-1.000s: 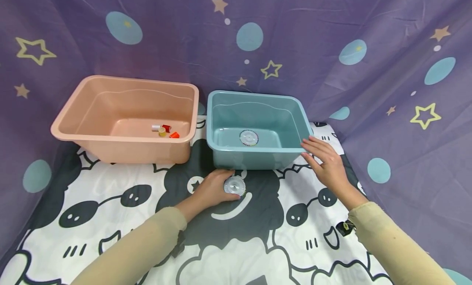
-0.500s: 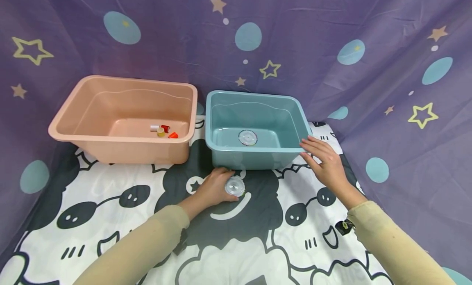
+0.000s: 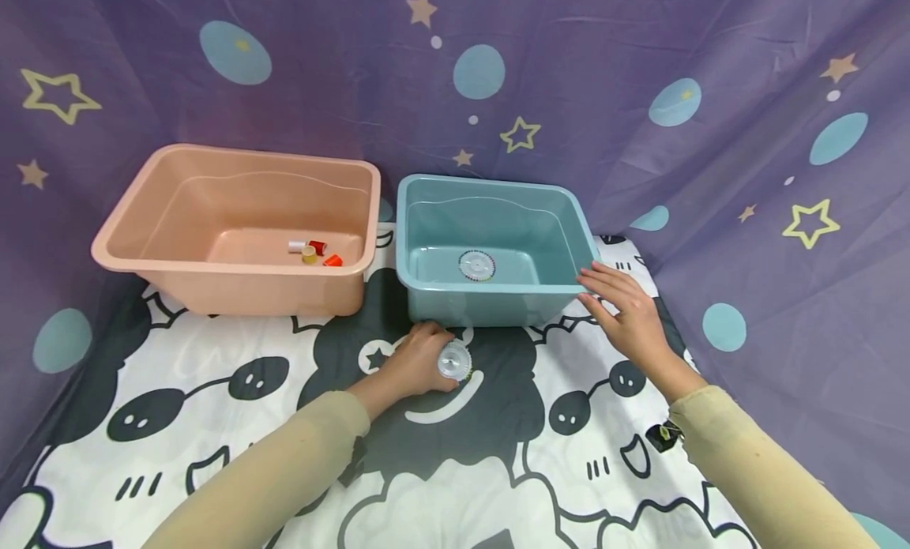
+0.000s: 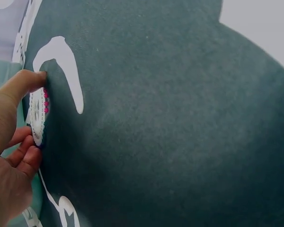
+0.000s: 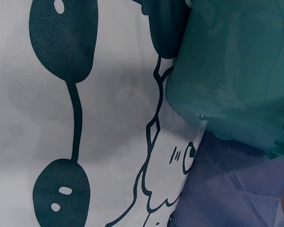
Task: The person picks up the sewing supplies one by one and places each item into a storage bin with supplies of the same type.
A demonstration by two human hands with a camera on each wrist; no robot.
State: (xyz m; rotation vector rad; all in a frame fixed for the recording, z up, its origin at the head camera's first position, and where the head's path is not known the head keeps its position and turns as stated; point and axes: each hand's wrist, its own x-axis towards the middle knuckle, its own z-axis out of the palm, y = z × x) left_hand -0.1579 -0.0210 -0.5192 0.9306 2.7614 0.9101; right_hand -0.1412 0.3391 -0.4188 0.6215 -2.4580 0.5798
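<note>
Between its thumb and fingers, my left hand [image 3: 412,363] holds a round clear pin wheel [image 3: 455,361] by the edge, low in front of the blue basin. Pink pin heads line part of this pin wheel's [image 4: 38,113] rim in the left wrist view. Another pin wheel [image 3: 477,265], ringed with coloured heads, lies on the floor of the blue basin [image 3: 490,289]. My right hand [image 3: 629,316], fingers extended, touches that basin's front right corner. The right wrist view has the basin's wall [image 5: 232,66] and just a sliver of hand at the right edge.
A pink basin [image 3: 235,269] stands left of the blue one. In it lie a red-and-white piece like a thread spool [image 3: 317,248], a small yellow roll [image 3: 309,254] and an orange-red piece [image 3: 332,261]. Behind both hangs a purple curtain [image 3: 604,59].
My left hand and its pin wheel have shifted very slightly right against the basin. My right hand stays at the basin's corner. The head view has drifted a little.
</note>
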